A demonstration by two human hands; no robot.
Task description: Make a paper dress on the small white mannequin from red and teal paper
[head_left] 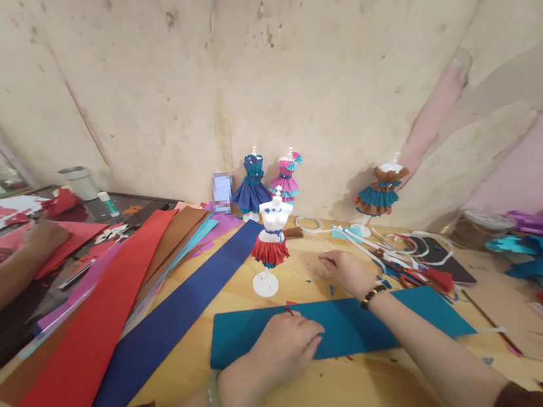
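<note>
My left hand (289, 343) is closed over a teal strip of crepe-like paper (365, 324) that lies flat before me. A small dark red scrap (289, 311) shows at its fingertips. My right hand (350, 272) is pinched just beyond the strip's far edge, low over the table; what it holds, if anything, is too small to make out. Between and beyond my hands stands a small white dress-form mannequin (277, 215) on a round base (265, 284). It wears a ruffled red skirt (270, 250) with blue trim at waist and neck.
Red (93, 324) and dark blue strips (176, 314) lie fanned at left. Dressed mannequins (251, 186) stand by the wall, near a phone (223, 193). White cords (370, 247) and scissors (409, 277) lie at right. Another person's hand (47, 241) works on red sheets at far left.
</note>
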